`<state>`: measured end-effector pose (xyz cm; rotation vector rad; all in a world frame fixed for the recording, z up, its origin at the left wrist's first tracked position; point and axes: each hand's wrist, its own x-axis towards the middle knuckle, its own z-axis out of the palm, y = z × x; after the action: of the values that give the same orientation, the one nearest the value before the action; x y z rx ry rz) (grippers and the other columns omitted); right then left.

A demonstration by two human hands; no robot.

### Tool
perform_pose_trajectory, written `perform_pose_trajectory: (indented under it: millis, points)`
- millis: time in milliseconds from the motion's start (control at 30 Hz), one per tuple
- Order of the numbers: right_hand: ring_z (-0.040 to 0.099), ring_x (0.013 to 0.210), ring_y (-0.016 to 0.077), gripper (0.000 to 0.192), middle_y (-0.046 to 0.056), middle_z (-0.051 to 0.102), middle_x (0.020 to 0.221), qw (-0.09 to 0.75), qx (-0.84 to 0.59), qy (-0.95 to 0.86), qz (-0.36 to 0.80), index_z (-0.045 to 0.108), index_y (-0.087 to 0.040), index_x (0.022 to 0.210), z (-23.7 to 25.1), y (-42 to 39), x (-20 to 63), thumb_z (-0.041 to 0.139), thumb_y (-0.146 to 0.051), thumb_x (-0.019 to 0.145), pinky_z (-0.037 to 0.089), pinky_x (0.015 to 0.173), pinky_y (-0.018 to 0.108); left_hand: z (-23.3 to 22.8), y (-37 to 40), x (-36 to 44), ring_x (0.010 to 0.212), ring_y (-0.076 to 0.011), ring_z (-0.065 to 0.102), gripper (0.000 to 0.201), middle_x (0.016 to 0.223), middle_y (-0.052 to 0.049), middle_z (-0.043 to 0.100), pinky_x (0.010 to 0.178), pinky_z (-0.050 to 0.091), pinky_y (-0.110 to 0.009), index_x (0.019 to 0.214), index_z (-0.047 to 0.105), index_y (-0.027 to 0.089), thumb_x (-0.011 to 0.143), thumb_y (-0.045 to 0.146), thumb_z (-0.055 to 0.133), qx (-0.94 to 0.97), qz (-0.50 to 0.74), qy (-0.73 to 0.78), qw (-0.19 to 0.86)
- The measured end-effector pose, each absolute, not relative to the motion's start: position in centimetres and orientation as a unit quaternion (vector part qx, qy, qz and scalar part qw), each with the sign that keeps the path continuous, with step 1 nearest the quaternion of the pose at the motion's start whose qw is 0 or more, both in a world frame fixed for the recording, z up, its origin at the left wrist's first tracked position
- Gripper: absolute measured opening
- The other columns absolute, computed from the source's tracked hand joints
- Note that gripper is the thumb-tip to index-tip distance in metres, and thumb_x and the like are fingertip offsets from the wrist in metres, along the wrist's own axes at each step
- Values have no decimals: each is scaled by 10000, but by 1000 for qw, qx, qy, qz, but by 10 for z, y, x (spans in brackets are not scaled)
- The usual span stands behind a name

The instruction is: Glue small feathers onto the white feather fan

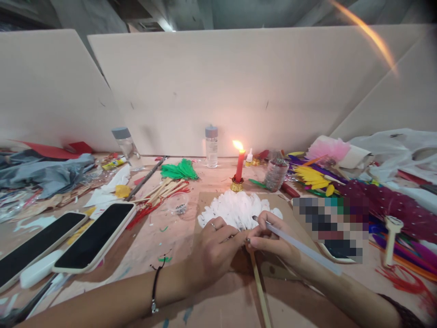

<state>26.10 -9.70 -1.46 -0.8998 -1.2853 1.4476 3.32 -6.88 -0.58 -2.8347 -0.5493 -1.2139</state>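
A fan of white feathers [239,205] lies in front of me on a piece of brown cardboard [285,269]. Its thin wooden handle [260,289] points toward me. My left hand [216,243] is closed over the base of the feathers, fingers pressed together at the top of the handle. Between the fingers of my right hand [276,234] is a translucent glue stick [307,250] with a darkened tip. The right thumb and fingertips meet at a small shiny piece at the fan's base, too small to name. Just beyond the feathers burns a red candle [240,166] in a gold holder [236,184].
Two phones [95,237] lie at left, near wooden sticks with red tassels [162,193]. Green feathers [179,169] and a clear bottle [211,148] are behind. At right are a jar [276,174], yellow feathers [312,177] and dark red dotted fabric [378,207]. White boards [221,86] stand behind.
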Motion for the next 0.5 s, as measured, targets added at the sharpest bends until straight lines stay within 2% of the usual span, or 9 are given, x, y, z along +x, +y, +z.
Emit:
perform_pose_trajectory:
  millis: [167,300,367,433,500]
  points:
    - [666,702,179,516,-10,755,791,489,-364,-512,605,426,-266,876,-12,-97,259,912,-440,862,426,633,272,-5,-67,34,774,-197,505,292,843,-37,665,738,387,-334,1060,698,170,1143,199,420,-899,-392,-193,-16]
    - [595,628,172,470,-2,708,704,506,-405,-532,545,481,-259,842,3,-101,257,804,-591,916,414,599,282,-3,-67,35,787,-190,503,293,829,-38,658,760,393,-328,949,666,157,1127,146,433,-900,-386,-203,-27]
    - [474,526,142,525,-27,594,581,514,-426,-544,509,495,-251,771,7,-100,259,696,-703,946,359,539,276,-3,-67,35,803,-191,501,265,844,-42,668,774,398,-328,947,658,152,1107,106,452,-897,-390,-205,-28]
    - [305,444,112,601,-76,420,478,515,-446,-537,498,497,-250,729,10,-95,264,587,-801,950,247,473,262,-5,-67,35,807,-190,500,252,856,-45,677,778,398,-332,936,653,152,1097,98,466,-896,-391,-208,-30]
    - [188,407,98,636,-113,308,434,516,-457,-527,498,530,-251,764,15,-89,270,523,-863,934,157,441,252,-8,-66,35,804,-190,502,250,861,-46,683,775,395,-336,935,655,155,1096,104,471,-893,-398,-207,-33]
